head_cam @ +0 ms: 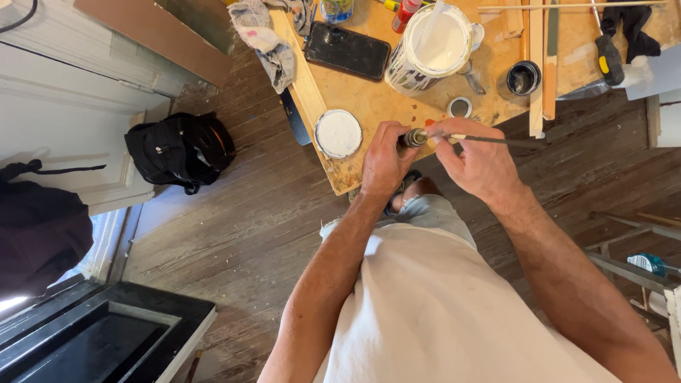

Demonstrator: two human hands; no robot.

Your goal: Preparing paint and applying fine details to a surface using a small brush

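You hold a thin paintbrush just in front of the open paint can, above the near edge of the surface — it looks light, stiff and narrow, best taken at the metal ferrule. Your left hand is closed around that dark ferrule end, while your right hand pinches the handle beside it — neither is spread.
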